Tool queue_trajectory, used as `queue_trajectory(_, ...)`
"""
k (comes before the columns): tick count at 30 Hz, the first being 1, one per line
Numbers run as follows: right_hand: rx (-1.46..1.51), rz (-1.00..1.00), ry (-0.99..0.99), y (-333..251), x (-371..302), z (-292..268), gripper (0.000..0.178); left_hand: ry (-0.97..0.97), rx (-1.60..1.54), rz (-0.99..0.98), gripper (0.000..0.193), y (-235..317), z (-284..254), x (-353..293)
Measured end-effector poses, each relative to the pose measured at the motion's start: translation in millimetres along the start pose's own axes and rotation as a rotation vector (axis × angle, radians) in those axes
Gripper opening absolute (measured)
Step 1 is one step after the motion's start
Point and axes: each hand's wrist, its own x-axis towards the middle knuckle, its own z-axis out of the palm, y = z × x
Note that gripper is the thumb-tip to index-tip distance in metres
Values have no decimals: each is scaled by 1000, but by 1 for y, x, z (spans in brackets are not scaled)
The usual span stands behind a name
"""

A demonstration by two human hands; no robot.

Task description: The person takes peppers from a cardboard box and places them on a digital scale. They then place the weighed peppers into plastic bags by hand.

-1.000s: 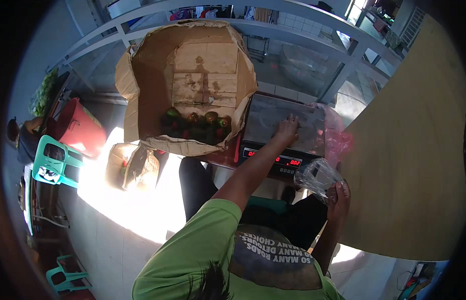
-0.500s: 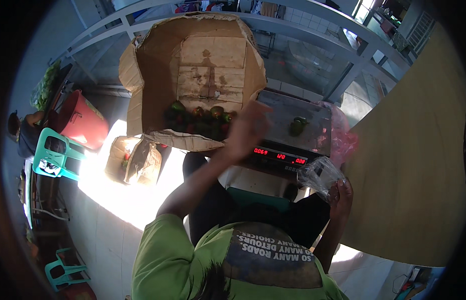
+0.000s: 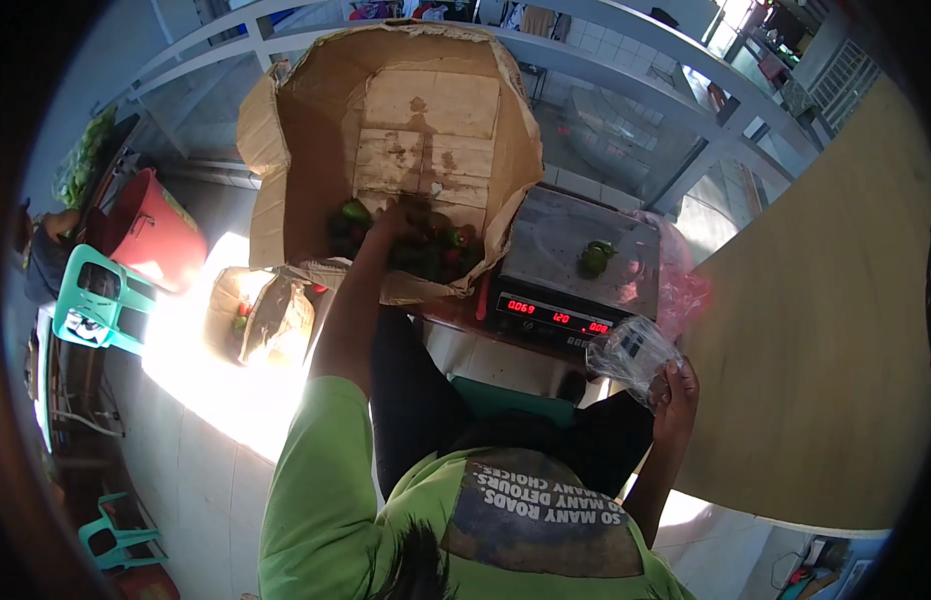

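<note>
My left hand (image 3: 392,222) reaches into a large open cardboard box (image 3: 268,215), down among green and reddish bell peppers (image 3: 455,240) heaped at its near side. Shadow and blur hide its fingers, so whether they grip a pepper does not show. On the right, the fingers of my right hand (image 3: 675,390) are closed on a crumpled clear plastic bag (image 3: 630,355), held by the near right corner of a digital scale (image 3: 545,235). A single green bell pepper (image 3: 595,258) rests on the scale's metal plate; the red display is lit.
A pink plastic bag (image 3: 680,280) lies against the scale's right side. A tall tan board (image 3: 795,350) stands at the right. To the left are a small cardboard box (image 3: 275,325), a red bucket (image 3: 160,235) and a green plastic chair (image 3: 80,285). Railings run behind the box.
My left hand has moved left and down from near the scale's left edge into the peppers in the box. My right hand stays at the scale's corner with the plastic bag.
</note>
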Motion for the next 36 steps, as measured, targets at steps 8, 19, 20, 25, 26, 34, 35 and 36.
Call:
queue_trajectory(8, 15, 30, -1, 2, 3, 10, 11, 279, -49, -181, 56, -52, 57, 43)
queue_trajectory(19, 34, 31, -6, 3, 2, 6, 11, 245, -37, -134, 84, -14, 31, 40)
queue_trajectory(20, 43, 33, -26, 5, 2, 9, 11, 308, -201, -242, 91, -32, 37, 43)
queue_trajectory(25, 44, 50, -46, 5, -2, 1, 12, 339, -460, -179, 99, -11, 42, 72)
queue_trajectory(26, 38, 41, -15, 5, -3, -2, 12, 404, -282, -129, 97, 17, 49, 74)
queue_trajectory(34, 36, 52, 54, 6, 1, 3, 15, 529, 37, 97, 92, 32, 49, 63)
queue_trajectory(35, 37, 53, 57, 7, 2, 2, 15, 474, 19, 106, 85, 38, 44, 58)
queue_trajectory(36, 29, 40, 44, 8, 2, 1, 14, 419, 1, 115, 79, 42, 41, 56)
